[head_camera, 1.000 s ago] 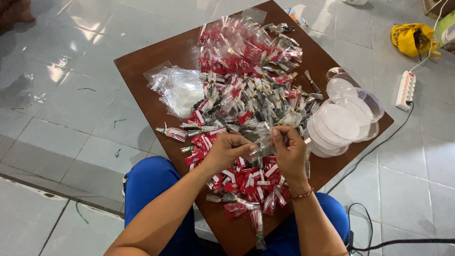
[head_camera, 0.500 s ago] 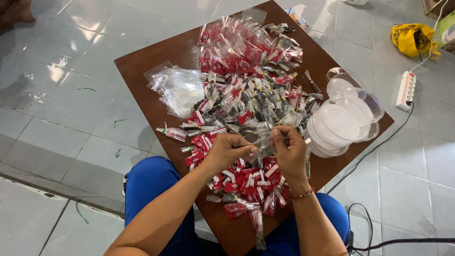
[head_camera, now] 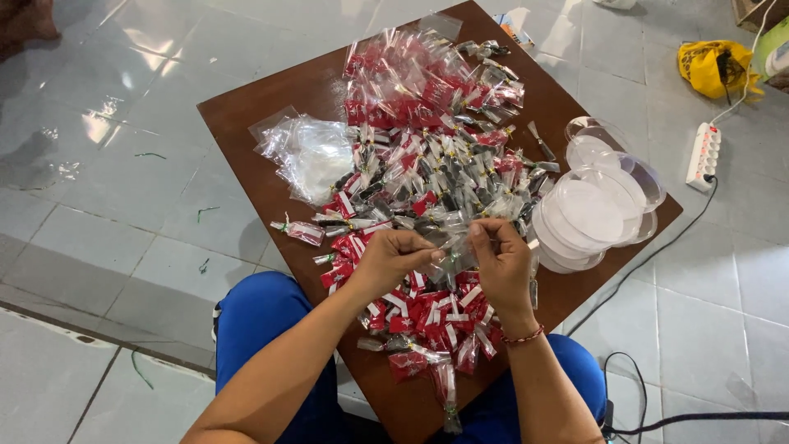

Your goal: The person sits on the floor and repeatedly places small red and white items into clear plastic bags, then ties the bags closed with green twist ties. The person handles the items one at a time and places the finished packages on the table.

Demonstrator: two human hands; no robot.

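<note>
A brown square table (head_camera: pixel 271 123) is covered with several small clear packets (head_camera: pixel 436 107) with red and white labels. My left hand (head_camera: pixel 394 256) and my right hand (head_camera: pixel 501 261) meet above the near half of the table, both pinching one small clear packet (head_camera: pixel 452 251) between their fingertips. More red-labelled packets (head_camera: pixel 427 316) lie just below my hands. Empty clear plastic bags (head_camera: pixel 312 156) lie at the left of the pile.
A stack of clear round plastic lids and containers (head_camera: pixel 596 205) sits at the table's right edge. A white power strip (head_camera: pixel 703 156) with a black cable lies on the tiled floor, near a yellow bag (head_camera: pixel 713 66). My blue-trousered knees (head_camera: pixel 263 321) flank the near corner.
</note>
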